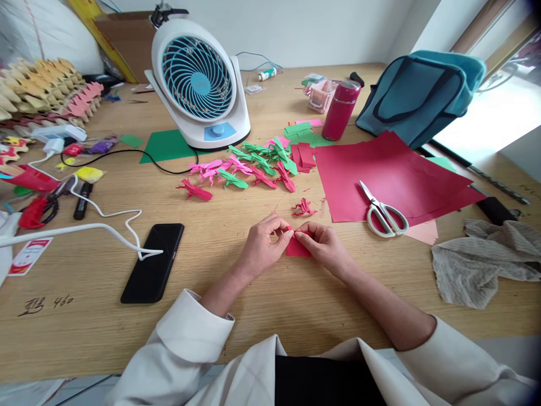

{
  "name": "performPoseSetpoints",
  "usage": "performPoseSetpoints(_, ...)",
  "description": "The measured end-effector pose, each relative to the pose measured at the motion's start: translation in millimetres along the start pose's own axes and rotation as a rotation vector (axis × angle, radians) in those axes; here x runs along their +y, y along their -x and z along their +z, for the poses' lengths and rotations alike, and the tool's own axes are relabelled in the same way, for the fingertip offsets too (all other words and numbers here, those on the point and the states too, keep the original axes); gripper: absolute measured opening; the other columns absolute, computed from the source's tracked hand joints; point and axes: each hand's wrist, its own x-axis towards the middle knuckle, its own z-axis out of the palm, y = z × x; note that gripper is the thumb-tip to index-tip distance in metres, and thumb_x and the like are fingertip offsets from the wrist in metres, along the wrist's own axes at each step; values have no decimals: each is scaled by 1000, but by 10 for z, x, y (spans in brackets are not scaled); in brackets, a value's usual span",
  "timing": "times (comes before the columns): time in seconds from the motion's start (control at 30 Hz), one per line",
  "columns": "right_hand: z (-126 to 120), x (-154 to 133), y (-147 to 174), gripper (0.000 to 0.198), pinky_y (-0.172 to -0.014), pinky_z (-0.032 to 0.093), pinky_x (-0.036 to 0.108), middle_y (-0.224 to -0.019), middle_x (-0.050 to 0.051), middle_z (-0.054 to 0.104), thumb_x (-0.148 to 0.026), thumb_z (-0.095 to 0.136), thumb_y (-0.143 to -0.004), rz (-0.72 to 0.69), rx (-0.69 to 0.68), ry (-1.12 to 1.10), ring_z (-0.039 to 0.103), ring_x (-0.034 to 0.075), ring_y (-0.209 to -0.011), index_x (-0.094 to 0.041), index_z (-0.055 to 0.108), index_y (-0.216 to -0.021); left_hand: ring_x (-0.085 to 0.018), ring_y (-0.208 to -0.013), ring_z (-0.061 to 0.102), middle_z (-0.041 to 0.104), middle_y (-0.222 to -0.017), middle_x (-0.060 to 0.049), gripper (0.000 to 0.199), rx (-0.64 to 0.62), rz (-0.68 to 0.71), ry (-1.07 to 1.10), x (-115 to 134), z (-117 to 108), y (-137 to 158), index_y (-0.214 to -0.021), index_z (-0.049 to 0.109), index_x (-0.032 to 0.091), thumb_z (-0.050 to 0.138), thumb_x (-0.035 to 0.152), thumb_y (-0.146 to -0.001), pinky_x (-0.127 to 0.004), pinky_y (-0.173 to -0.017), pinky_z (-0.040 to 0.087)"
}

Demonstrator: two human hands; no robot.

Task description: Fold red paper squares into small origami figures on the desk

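Note:
A small piece of red paper [298, 248] is held between my two hands, low over the wooden table. My left hand [266, 241] pinches its upper left part between thumb and fingers. On the other side, my right hand [322, 243] grips the upper right part the same way, thumb on top. The paper's upper edge looks folded, though my fingers cover much of it. Just beyond my hands lies a small folded red paper figure [304, 207]. Farther back, several pink, green and red folded paper figures [253, 162] lie in a loose pile.
White-handled scissors [385, 213] rest on large red paper sheets [380, 169] at the right. A fan [198, 84] stands behind the figures, with a red flask [341, 110] and blue bag [422, 96] farther right. A phone [153, 262] and white cable [97, 226] lie left.

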Motion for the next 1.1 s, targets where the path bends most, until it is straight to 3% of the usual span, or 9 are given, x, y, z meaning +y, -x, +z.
performPoseSetpoints(0.33, -7, -31, 12, 35, -55, 35, 24, -68, 0, 59, -52, 64, -81, -9, -7, -7, 47, 11, -60, -17, 63, -78, -14, -75, 58, 64, -82, -2, 6, -47, 42, 60, -53, -33, -9, -80, 63, 18, 66, 20, -85, -26, -74, 46)
performPoseSetpoints(0.67, -30, -24, 4, 41, -50, 30, 23, -64, -2, 55, -57, 68, -77, 39, -63, -36, 42, 9, -55, -17, 61, -76, -16, -85, 59, 62, -87, -4, 10, -159, 143, 39, -47, -111, -50, -80, 57, 18, 55, 17, -90, -28, -80, 47)
performPoseSetpoints(0.9, -2, -41, 15, 39, -51, 34, 23, -65, -1, 58, -56, 68, -77, 7, -18, -50, 45, 10, -57, -17, 63, -77, -13, -70, 56, 62, -74, -1, 10, -25, 11, 59, -36, 1, -7, -72, 57, 18, 60, 15, -81, -26, -68, 45)
performPoseSetpoints(1.1, 17, -72, 32, 42, -49, 32, 22, -62, -3, 56, -58, 74, -71, 72, -42, -193, 43, 9, -53, -18, 62, -76, -13, -69, 58, 61, -72, -1, 8, -2, -140, 212, -36, 18, 8, -72, 57, 18, 59, 19, -80, -25, -67, 49)
